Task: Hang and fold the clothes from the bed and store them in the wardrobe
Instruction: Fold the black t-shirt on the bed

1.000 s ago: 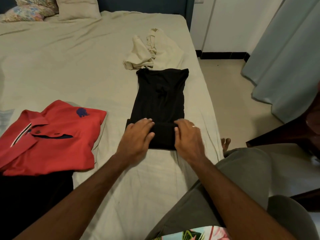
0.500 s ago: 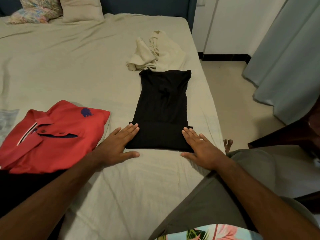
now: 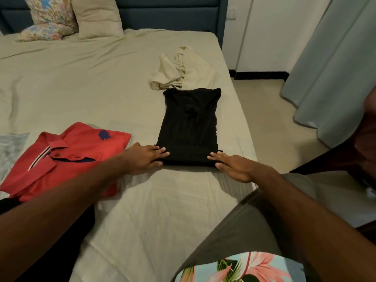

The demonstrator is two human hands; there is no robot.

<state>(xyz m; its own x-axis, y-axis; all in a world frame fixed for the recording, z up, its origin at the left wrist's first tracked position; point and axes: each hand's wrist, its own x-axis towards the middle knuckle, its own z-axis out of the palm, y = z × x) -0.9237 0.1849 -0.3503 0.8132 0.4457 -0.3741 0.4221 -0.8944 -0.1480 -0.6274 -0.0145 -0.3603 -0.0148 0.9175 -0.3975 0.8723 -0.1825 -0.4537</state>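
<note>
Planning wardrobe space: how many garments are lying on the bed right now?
3 plainly: a black garment under both hands near the right edge, a crumpled cream garment just beyond it, a folded red polo shirt at left. Dark and grey fabric beneath the polo may be more.

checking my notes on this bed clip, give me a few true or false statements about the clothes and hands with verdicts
1. The folded black garment lies near the bed's right edge. True.
2. The left hand grips the red polo shirt. False: its straight fingers touch the black garment's near left corner.
3. The crumpled cream garment lies beyond the black one. True.
4. The right hand is lifted clear of the beige bedsheet. False: it lies flat at the black garment's near right corner.
5. The red polo shirt hangs on a hanger. False: it lies folded on the bed.
</note>
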